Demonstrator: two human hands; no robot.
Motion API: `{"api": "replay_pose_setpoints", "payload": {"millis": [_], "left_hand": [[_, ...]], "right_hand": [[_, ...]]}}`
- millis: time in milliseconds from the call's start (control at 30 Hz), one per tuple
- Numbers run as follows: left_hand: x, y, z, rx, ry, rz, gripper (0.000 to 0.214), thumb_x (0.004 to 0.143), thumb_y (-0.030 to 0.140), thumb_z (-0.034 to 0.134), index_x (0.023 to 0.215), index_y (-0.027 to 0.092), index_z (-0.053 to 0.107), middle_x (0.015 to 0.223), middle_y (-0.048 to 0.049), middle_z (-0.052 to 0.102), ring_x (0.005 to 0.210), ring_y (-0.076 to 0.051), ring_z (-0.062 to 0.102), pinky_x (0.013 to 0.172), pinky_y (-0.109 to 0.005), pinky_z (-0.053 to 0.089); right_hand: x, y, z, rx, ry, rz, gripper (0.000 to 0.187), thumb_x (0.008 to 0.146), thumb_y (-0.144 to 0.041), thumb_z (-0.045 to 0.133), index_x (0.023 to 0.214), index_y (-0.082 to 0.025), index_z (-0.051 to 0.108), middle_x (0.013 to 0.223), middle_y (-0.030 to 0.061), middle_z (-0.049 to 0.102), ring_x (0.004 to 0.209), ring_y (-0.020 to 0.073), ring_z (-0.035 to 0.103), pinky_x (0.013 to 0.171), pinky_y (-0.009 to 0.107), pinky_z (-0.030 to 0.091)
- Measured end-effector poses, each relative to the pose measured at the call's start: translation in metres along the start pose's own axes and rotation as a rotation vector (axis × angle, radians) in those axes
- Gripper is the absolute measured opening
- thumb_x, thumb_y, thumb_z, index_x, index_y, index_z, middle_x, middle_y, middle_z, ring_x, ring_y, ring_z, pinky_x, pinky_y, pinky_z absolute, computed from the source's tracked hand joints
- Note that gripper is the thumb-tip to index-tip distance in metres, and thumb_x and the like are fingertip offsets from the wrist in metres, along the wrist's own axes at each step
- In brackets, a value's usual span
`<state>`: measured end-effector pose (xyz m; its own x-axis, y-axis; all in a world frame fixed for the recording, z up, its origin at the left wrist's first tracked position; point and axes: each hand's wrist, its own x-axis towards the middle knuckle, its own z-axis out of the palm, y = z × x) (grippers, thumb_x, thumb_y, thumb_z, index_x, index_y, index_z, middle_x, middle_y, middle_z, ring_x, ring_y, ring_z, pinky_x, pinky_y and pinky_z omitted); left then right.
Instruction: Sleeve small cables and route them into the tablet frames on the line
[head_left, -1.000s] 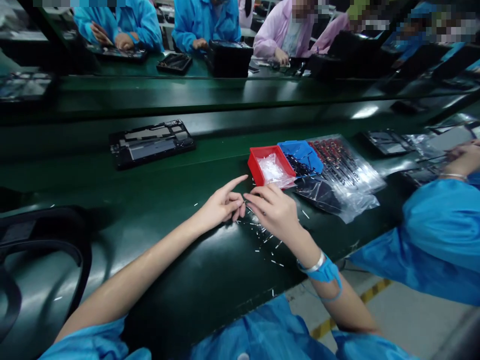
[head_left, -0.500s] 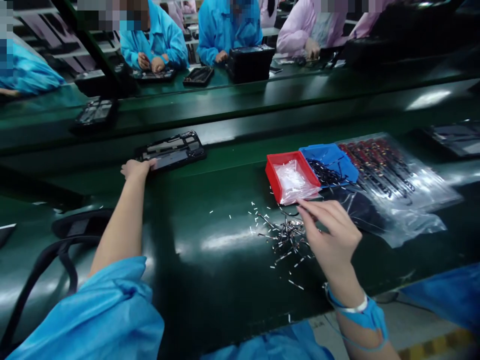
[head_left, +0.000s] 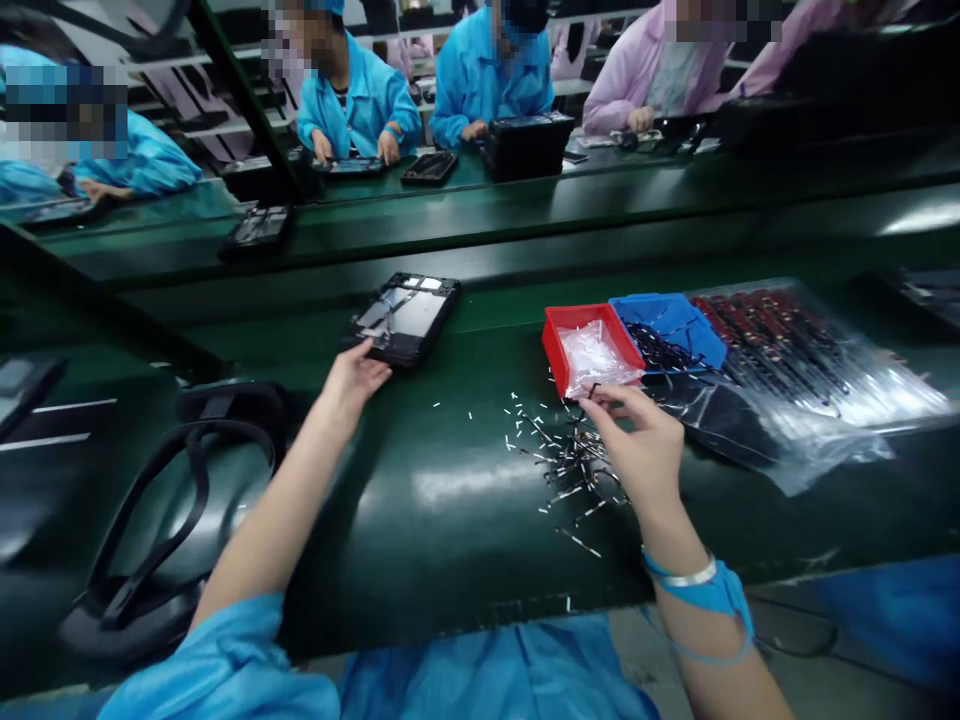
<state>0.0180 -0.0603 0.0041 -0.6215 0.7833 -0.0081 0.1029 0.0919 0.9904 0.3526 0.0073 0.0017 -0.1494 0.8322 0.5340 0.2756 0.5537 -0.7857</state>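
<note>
My left hand (head_left: 354,382) has its fingers spread at the near left corner of a black tray-like stack (head_left: 412,310) with silvery flat parts on top. Its fingertips appear to touch the edge. My right hand (head_left: 637,430) pinches a short dark cable (head_left: 595,390) between thumb and fingers, at the front of a red bin (head_left: 556,352). A clear bag with small white pieces (head_left: 592,350) lies in that bin. Below the fingers is a loose pile of thin black cables (head_left: 574,455), with small white bits scattered around it.
A blue bin (head_left: 705,345) of black cables adjoins the red one. To its right lie clear bags of cables (head_left: 795,350). A black strapped headset (head_left: 217,420) lies at left. Co-workers sit across the green bench, near a black stack (head_left: 525,150) and a black device (head_left: 259,230).
The black tray-like stack now sits turned, farther right in view. My left hand's fingers have spread at its near corner. My right hand has shifted slightly left, and the view has moved.
</note>
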Motion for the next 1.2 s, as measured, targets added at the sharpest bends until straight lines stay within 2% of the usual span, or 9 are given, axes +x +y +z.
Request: {"api": "replay_pose_setpoints", "payload": {"millis": [133,267,400,467,533,667,767,933,1200], "left_hand": [[-0.107,-0.012,0.025,-0.299,-0.024,-0.251,0.016,0.078,0.030,0.058,0.071,0.017,0.051,0.071,-0.0044,0.064,0.076,-0.018,0.068,0.081,-0.041,0.057],[-0.214,-0.019,0.032,-0.536,-0.104,-0.472,0.016,0.073,0.032,0.066,0.075,0.017,0.061,0.099,-0.0113,0.071,0.111,-0.030,0.064,0.089,-0.043,0.054],[-0.272,-0.021,0.021,-0.828,-0.443,-0.770,0.026,0.079,0.029,0.066,0.103,0.019,0.069,0.124,-0.0119,0.065,0.122,-0.026,0.058,0.090,-0.034,0.052],[-0.281,-0.019,0.008,-0.800,-0.685,-0.786,0.031,0.083,0.033,0.062,0.109,0.017,0.069,0.115,-0.0150,0.069,0.105,-0.026,0.067,0.077,-0.032,0.054],[-0.280,-0.015,-0.006,-0.589,-0.783,-0.580,0.027,0.088,0.033,0.057,0.105,0.016,0.070,0.100,-0.0143,0.073,0.086,-0.024,0.072,0.070,-0.032,0.054],[-0.263,-0.014,-0.010,0.210,-0.530,0.234,0.030,0.090,0.026,0.053,0.115,0.015,0.065,0.121,-0.0157,0.066,0.115,-0.029,0.060,0.098,-0.048,0.045],[-0.246,-0.021,0.016,0.621,-0.570,0.525,0.049,0.092,0.032,0.051,0.134,0.006,0.050,0.142,-0.0203,0.049,0.136,-0.033,0.040,0.110,-0.053,0.033],[-0.230,-0.024,0.046,0.873,-0.590,0.583,0.058,0.092,0.035,0.050,0.138,-0.001,0.042,0.148,-0.0227,0.038,0.142,-0.034,0.030,0.115,-0.049,0.025],[-0.239,-0.034,-0.029,0.709,-0.065,0.571,0.022,0.088,0.013,0.053,0.110,0.014,0.057,0.116,-0.0149,0.066,0.109,-0.026,0.060,0.091,-0.040,0.047]], "right_hand": [[-0.004,-0.024,0.001,0.121,-0.128,0.136,0.009,0.068,-0.025,0.074,0.073,-0.020,0.069,0.069,0.0013,0.070,0.062,0.0153,0.063,0.055,0.029,0.051],[-0.012,-0.050,0.018,0.288,-0.450,0.247,0.014,0.064,-0.027,0.077,0.071,-0.020,0.068,0.070,0.0015,0.070,0.065,0.0147,0.064,0.055,0.027,0.051],[-0.028,-0.070,0.055,0.395,-0.735,0.369,0.019,0.061,-0.027,0.079,0.072,-0.019,0.066,0.070,0.0003,0.068,0.064,0.0124,0.062,0.053,0.024,0.047],[-0.035,-0.077,0.070,0.403,-0.808,0.390,0.018,0.061,-0.027,0.078,0.071,-0.019,0.065,0.070,-0.0001,0.067,0.064,0.0120,0.061,0.052,0.024,0.047],[-0.038,-0.080,0.076,0.383,-0.797,0.369,0.016,0.064,-0.026,0.077,0.072,-0.019,0.065,0.071,-0.0002,0.067,0.065,0.0121,0.062,0.053,0.024,0.046],[-0.029,-0.074,0.065,0.282,-0.573,0.259,0.014,0.069,-0.027,0.074,0.077,-0.021,0.064,0.077,0.0001,0.068,0.071,0.0137,0.063,0.057,0.027,0.050],[-0.020,-0.067,0.049,0.166,-0.478,0.170,0.014,0.073,-0.030,0.073,0.079,-0.023,0.063,0.080,0.0011,0.068,0.070,0.0151,0.064,0.054,0.029,0.051],[-0.023,-0.075,0.042,0.114,-0.486,0.144,0.012,0.076,-0.033,0.072,0.078,-0.025,0.063,0.079,0.0021,0.068,0.069,0.0165,0.065,0.055,0.031,0.052],[-0.039,-0.093,0.100,0.297,-0.861,0.345,0.019,0.067,-0.030,0.078,0.073,-0.020,0.062,0.071,-0.0016,0.067,0.066,0.0117,0.064,0.056,0.025,0.051]]}}
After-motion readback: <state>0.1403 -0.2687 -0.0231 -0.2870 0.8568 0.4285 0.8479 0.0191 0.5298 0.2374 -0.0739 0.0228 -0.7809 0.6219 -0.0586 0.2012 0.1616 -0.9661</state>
